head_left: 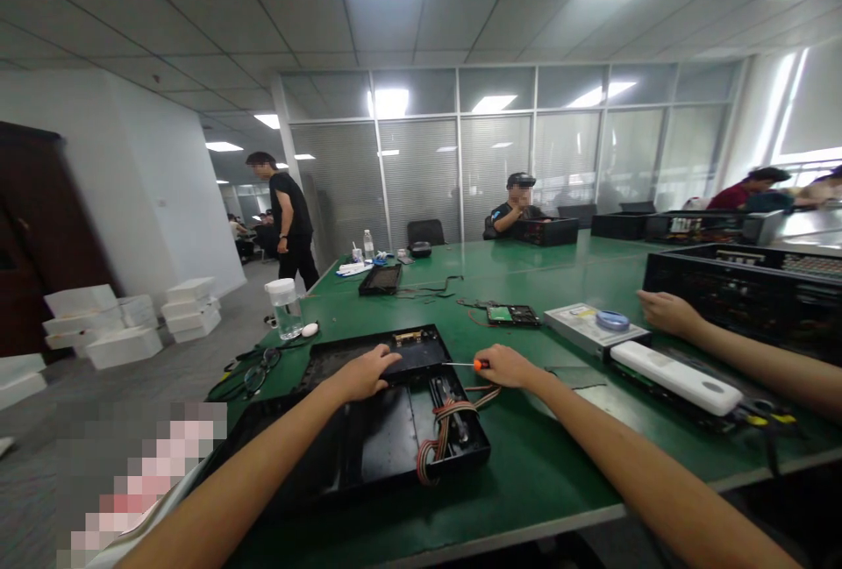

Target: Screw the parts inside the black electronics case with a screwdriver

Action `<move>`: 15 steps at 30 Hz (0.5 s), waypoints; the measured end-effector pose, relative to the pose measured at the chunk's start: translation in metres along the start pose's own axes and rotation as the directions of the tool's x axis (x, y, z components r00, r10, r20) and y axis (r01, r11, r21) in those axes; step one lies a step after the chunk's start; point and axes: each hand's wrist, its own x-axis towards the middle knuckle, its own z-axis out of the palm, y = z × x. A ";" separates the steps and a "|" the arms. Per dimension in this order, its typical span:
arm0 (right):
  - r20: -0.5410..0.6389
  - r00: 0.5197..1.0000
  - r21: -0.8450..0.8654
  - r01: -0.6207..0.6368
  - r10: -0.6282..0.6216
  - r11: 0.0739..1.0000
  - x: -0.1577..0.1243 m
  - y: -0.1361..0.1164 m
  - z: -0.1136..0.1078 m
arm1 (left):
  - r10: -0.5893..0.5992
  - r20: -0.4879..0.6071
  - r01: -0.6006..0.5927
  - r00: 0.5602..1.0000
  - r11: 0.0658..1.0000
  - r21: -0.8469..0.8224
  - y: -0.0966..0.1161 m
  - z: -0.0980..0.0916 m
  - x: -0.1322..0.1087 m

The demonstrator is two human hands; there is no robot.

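In my right hand (506, 367) is a screwdriver (482, 365) with an orange and black handle. Its thin shaft points left, and the tip meets the side edge of a black metal panel (421, 357). My left hand (372, 372) lies on that panel with its fingers stretched out. A small brass-coloured part shows near the panel's far edge. Below and nearer to me is a black metal case (374, 442), lying flat. Red, black and white ribbon wires (453, 416) are bundled at its right end.
Right of my hands are a grey metal box (579, 328) with a blue tape roll (612, 320), a white bar-shaped device (677, 376) and another person's arm (690, 323). A hard drive (511, 315) lies beyond. A water jar (285, 310) and cables (253, 372) stand left. Others work farther off.
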 end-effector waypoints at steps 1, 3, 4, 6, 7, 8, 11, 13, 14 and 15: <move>-0.008 1.000 0.027 -0.003 0.003 1.000 0.001 0.000 0.000 | 0.069 -0.039 -0.069 0.997 0.998 0.007 0.002 -0.001 -0.001; -0.021 1.000 0.082 -0.006 0.007 0.997 0.003 0.002 0.002 | 0.194 -0.075 -0.192 0.978 0.981 0.031 0.003 -0.001 -0.002; -0.029 1.000 0.109 -0.004 0.008 0.994 0.004 0.002 0.002 | 0.228 -0.084 -0.225 0.970 0.973 0.045 0.003 0.000 -0.003; -0.041 0.999 0.159 -0.002 0.009 0.987 0.004 0.004 0.003 | 0.254 -0.107 -0.247 0.961 0.966 0.078 0.002 0.004 -0.004; -0.048 0.999 0.180 0.000 0.009 0.984 0.003 0.004 0.003 | 0.259 -0.118 -0.248 0.959 0.964 0.096 0.001 0.006 -0.005; -0.054 0.998 0.196 0.001 0.010 0.981 0.003 0.003 0.003 | 0.261 -0.128 -0.247 0.957 0.962 0.114 0.001 0.008 -0.006; -0.060 0.998 0.219 0.013 0.001 0.976 0.002 0.001 0.002 | 0.268 -0.137 -0.244 0.954 0.955 0.167 0.004 0.013 -0.009; -0.060 0.998 0.227 0.025 -0.012 0.974 0.002 -0.001 0.001 | 0.283 -0.133 -0.255 0.950 0.947 0.195 0.009 0.012 -0.010; -0.062 0.998 0.233 0.031 -0.017 0.972 0.002 -0.001 0.001 | 0.288 -0.138 -0.258 0.948 0.944 0.203 0.012 0.010 -0.009; -0.069 0.997 0.240 0.034 -0.018 0.970 0.003 -0.002 0.001 | 0.289 -0.148 -0.256 0.946 0.944 0.209 0.016 0.007 -0.008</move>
